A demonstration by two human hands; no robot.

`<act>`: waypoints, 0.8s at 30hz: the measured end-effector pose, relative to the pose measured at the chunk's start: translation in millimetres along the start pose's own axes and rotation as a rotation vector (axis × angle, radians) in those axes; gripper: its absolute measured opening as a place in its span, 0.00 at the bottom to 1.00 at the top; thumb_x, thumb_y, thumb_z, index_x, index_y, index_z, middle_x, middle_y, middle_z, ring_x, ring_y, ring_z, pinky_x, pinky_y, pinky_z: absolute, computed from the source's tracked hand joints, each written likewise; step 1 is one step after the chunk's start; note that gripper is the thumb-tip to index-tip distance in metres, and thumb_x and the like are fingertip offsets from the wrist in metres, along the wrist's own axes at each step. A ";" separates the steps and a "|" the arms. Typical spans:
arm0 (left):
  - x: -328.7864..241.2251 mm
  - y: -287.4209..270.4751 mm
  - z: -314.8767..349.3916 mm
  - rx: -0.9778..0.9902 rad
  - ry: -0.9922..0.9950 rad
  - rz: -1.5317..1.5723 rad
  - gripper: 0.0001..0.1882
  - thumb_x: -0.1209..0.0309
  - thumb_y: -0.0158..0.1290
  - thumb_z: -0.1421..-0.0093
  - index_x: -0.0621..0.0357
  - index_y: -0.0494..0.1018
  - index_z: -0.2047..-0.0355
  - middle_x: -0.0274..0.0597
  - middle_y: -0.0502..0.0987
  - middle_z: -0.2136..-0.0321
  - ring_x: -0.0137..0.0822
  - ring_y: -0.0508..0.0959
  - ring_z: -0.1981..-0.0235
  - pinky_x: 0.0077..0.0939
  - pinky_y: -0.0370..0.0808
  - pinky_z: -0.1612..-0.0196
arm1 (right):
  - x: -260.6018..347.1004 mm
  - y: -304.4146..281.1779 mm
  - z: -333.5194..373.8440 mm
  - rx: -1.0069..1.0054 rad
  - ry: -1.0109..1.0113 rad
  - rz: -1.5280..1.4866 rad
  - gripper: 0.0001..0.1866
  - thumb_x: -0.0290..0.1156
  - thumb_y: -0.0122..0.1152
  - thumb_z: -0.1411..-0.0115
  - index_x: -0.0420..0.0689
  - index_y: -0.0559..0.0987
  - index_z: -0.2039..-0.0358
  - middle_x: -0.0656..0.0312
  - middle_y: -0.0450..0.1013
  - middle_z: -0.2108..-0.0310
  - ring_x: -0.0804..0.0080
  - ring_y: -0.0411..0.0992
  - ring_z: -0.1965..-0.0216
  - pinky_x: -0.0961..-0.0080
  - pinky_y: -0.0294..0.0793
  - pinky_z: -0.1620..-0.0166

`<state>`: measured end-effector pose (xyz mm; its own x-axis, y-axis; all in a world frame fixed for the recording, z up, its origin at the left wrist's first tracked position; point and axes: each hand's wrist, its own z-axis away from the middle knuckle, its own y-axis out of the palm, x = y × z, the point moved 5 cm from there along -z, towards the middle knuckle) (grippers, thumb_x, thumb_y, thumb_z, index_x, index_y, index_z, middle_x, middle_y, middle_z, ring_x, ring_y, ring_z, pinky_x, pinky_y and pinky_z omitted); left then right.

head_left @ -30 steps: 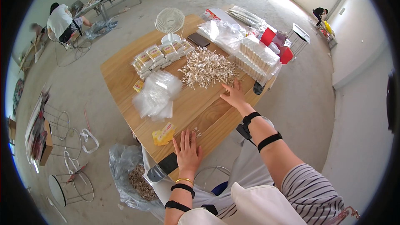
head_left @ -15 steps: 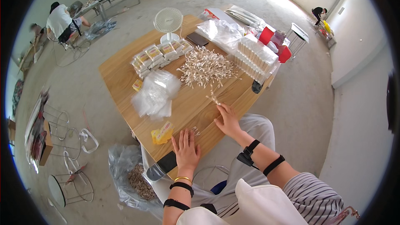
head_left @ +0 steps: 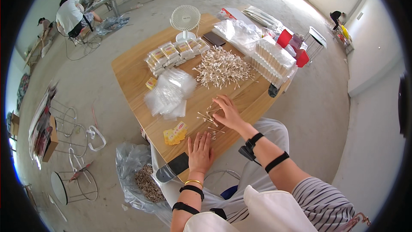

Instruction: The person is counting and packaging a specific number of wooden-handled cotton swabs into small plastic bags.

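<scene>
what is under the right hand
The wooden table runs beneath it, with loose cotton swabs showing just left of the right hand. Whether more swabs lie directly under the palm cannot be seen; the hand covers that spot.

the table (head_left: 133, 71) looks like smooth wood, the bags (head_left: 171, 91) glossy clear plastic, the swab heap (head_left: 223, 67) matt.

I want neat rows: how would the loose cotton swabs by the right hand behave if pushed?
The loose cotton swabs would probably roll easily, their sticks looking slim and straight. Several lie crossed, so they may snag one another.
</scene>
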<state>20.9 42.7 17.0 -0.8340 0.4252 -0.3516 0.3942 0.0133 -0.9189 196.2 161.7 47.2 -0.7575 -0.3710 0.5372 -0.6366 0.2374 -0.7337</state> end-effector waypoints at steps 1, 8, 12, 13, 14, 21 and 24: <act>-0.2 -0.8 -0.5 -0.006 0.001 0.002 0.36 0.62 0.52 0.40 0.52 0.60 0.32 0.37 0.63 0.33 0.44 0.58 0.30 0.55 0.45 0.27 | -8.9 2.2 -6.7 -0.002 0.001 0.001 0.23 0.32 0.68 0.44 0.49 0.77 0.47 0.56 0.68 0.44 0.53 0.63 0.40 0.57 0.63 0.38; -0.3 -1.9 0.4 -0.013 0.011 0.029 0.32 0.63 0.51 0.39 0.53 0.64 0.35 0.36 0.64 0.34 0.41 0.60 0.31 0.56 0.46 0.27 | -20.5 7.0 -15.5 0.170 0.082 0.014 0.10 0.28 0.67 0.44 0.48 0.81 0.61 0.61 0.73 0.57 0.54 0.67 0.48 0.58 0.66 0.46; -2.2 -3.5 0.6 -0.022 0.031 0.034 0.30 0.63 0.52 0.39 0.53 0.66 0.36 0.36 0.66 0.35 0.41 0.62 0.32 0.58 0.46 0.27 | -2.0 11.8 4.0 0.134 0.087 -0.068 0.04 0.27 0.67 0.44 0.47 0.80 0.68 0.63 0.73 0.67 0.56 0.69 0.56 0.59 0.67 0.53; -1.4 -3.1 1.6 -0.029 0.038 0.026 0.30 0.64 0.52 0.40 0.53 0.66 0.36 0.36 0.66 0.35 0.42 0.62 0.32 0.59 0.46 0.27 | 7.4 13.7 9.9 0.129 0.054 -0.083 0.06 0.27 0.66 0.44 0.47 0.81 0.65 0.62 0.73 0.65 0.57 0.69 0.55 0.60 0.67 0.52; -0.9 -2.7 2.7 -0.036 0.046 0.018 0.30 0.64 0.52 0.40 0.53 0.67 0.37 0.36 0.67 0.36 0.42 0.63 0.33 0.60 0.46 0.27 | 14.9 15.5 15.5 0.129 0.057 -0.086 0.06 0.27 0.66 0.44 0.47 0.81 0.65 0.62 0.73 0.65 0.57 0.69 0.55 0.60 0.67 0.52; -0.8 -0.8 0.9 -0.023 0.032 0.042 0.29 0.64 0.52 0.40 0.52 0.67 0.37 0.35 0.68 0.36 0.42 0.63 0.33 0.60 0.46 0.27 | 39.7 16.3 33.1 0.139 0.030 -0.144 0.13 0.25 0.61 0.43 0.49 0.81 0.56 0.62 0.72 0.60 0.57 0.68 0.52 0.61 0.65 0.48; -0.9 -1.6 1.6 -0.033 0.035 0.033 0.30 0.64 0.52 0.40 0.51 0.67 0.36 0.34 0.68 0.36 0.42 0.63 0.33 0.61 0.46 0.28 | 42.1 12.0 21.3 0.135 0.008 -0.084 0.15 0.23 0.61 0.43 0.50 0.81 0.55 0.63 0.72 0.58 0.57 0.68 0.51 0.59 0.65 0.47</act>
<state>20.5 40.9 18.5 -0.8069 0.4570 -0.3743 0.4338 0.0283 -0.9006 159.7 129.8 52.2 -0.7038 -0.3771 0.6020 -0.6729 0.0823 -0.7351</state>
